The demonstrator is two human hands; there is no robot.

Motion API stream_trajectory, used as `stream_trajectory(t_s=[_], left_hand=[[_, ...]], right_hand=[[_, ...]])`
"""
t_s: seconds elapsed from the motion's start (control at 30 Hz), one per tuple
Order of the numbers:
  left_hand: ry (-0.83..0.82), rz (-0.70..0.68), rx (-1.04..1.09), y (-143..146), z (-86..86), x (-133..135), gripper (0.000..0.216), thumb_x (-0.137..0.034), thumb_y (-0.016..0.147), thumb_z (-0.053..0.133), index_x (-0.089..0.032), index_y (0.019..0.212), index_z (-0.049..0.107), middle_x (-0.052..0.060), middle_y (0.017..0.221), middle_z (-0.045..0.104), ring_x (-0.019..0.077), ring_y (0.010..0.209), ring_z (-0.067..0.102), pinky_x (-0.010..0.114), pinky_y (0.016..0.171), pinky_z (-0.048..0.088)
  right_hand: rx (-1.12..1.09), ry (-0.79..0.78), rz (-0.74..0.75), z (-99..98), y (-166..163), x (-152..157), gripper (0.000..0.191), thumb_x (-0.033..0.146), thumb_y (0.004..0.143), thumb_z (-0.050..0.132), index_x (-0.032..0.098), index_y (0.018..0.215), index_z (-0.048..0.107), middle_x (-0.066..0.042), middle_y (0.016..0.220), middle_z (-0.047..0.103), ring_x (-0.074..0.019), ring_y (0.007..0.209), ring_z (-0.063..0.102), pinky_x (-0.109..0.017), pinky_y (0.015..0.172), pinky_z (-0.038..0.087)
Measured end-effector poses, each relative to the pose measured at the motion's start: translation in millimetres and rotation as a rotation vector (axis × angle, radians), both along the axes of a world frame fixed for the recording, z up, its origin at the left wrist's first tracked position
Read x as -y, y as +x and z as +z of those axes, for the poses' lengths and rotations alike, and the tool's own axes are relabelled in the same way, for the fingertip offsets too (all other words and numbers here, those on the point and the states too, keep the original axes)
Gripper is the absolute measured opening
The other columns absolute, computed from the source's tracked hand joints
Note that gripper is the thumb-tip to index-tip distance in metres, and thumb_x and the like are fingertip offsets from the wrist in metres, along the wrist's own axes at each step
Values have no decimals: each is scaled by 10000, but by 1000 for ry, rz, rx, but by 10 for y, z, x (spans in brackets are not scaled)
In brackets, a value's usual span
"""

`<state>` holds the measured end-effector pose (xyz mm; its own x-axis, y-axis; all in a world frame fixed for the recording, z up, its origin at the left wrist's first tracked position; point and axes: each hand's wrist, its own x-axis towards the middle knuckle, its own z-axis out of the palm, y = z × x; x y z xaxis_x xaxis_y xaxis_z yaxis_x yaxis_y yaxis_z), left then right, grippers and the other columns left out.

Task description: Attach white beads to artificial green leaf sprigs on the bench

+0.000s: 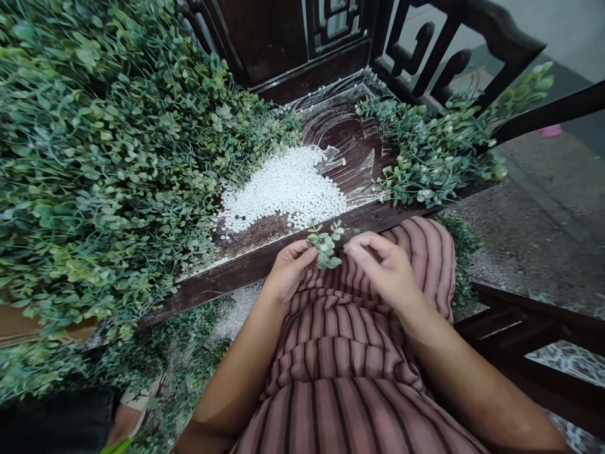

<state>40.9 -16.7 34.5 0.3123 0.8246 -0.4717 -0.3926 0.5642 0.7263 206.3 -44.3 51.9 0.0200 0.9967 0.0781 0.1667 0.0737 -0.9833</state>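
Note:
Between my hands, over my lap, is a small sprig of artificial green leaves (326, 248). My left hand (292, 265) pinches it between thumb and fingers from the left side. My right hand (380, 261) is beside the sprig on the right, thumb and fingertips pressed together near its leaves; whatever they hold is too small to make out. Just beyond my hands, a heap of small white beads (288, 186) lies on the dark wooden bench seat (340, 142).
A large mass of artificial foliage (118, 157) covers the left of the bench. A smaller leafy bunch (425, 151) lies at the right end by the carved armrest (439, 50). More greenery (189, 353) is on the floor. Dark wooden furniture (534, 347) stands at lower right.

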Motion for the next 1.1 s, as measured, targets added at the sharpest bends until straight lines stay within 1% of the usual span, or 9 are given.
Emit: stream_trajectory(t_s=[0.07,0.17,0.5,0.6,0.67,0.77,0.83,0.9,1.1], left_hand=[[8,9,-22,32,18,16,275,-301,533,799,-134,708,667,4,624,641,99,576,575,243,627,476],[6,22,-25,82,27,48,304,-305,493,816,-140,709,681,0,627,648,95,582,578,232,629,477],[-78,25,-60,133,-31,118,347,-347,479,814,-149,726,670,0,607,633,90,508,544,213,500,433],[-35,-25,-130,125,-68,105,311,-363,535,779,-154,734,664,0,619,628,87,515,534,228,535,443],[73,-34,-281,71,-101,38,244,-333,605,731,-159,762,665,12,672,642,106,583,561,256,610,467],[349,34,-727,-76,-173,-168,144,-220,692,636,-171,821,673,33,798,644,131,718,579,289,747,466],[512,77,-1067,-176,-241,-338,159,-179,724,586,-178,855,677,45,854,619,145,762,567,301,799,444],[582,22,-1292,-241,-318,-490,188,-166,739,565,-187,888,676,50,857,599,163,770,560,307,797,430],[677,-9,-1392,-267,-464,-644,145,-158,765,520,-199,777,659,68,865,606,202,837,552,302,770,391]], right_hand=[[-97,-125,-88,-127,-30,-62,263,435,776,595,172,788,606,-34,777,626,-160,748,585,-299,726,485],[-210,-156,-56,-243,-133,-132,328,481,708,639,178,829,607,-32,825,646,-166,774,593,-295,737,485],[-361,-245,-6,-179,-235,-193,281,424,646,689,174,737,598,11,682,600,-118,623,538,-240,606,460],[-413,-262,-77,-212,-224,-188,291,443,635,696,176,689,592,22,626,579,-104,563,513,-228,552,448],[-444,-283,-116,-229,-204,-189,303,455,634,699,176,687,595,22,615,580,-100,547,513,-226,543,448],[-420,-309,-102,-234,-165,-193,343,502,659,675,176,738,602,8,613,587,-115,564,540,-235,546,452],[-335,-297,-56,-234,-147,-190,390,556,685,630,173,751,596,10,588,562,-114,542,524,-236,524,434],[-213,-261,-7,-242,-146,-177,442,611,711,567,171,743,582,19,566,520,-104,508,477,-234,499,399],[-3,-155,53,-301,-172,-131,466,625,803,411,183,709,524,24,583,430,-113,553,415,-247,542,357]])
